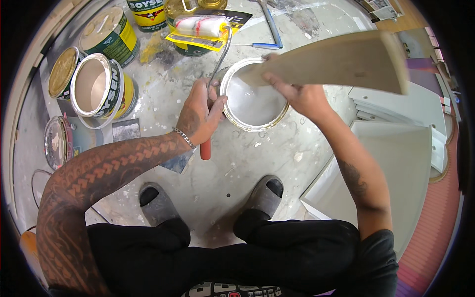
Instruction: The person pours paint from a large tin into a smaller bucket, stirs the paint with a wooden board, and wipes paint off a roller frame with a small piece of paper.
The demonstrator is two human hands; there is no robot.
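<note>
My left hand (200, 109) is closed around a paint roller (205, 150); its red handle hangs below the hand and its wire arm rises to a white cover with red streaks. The thumb side of this hand is against or very near the rim of an open paint can (245, 124), which holds white paint. A flat beige board (341, 62) is gripped by my right hand (304, 99) over the can's right side. The board slants, its lower end inside the can's mouth and its broad end up to the right. Whether it dips into the paint is hard to tell.
An open, pale-coated can (129, 96) stands at the left, beside a brown-lidded can (64, 72) and a larger green can (109, 37). Beyond the roller lies a blue-framed tool (272, 29). White panels (403, 106) and a white open box (396, 148) are at the right.
</note>
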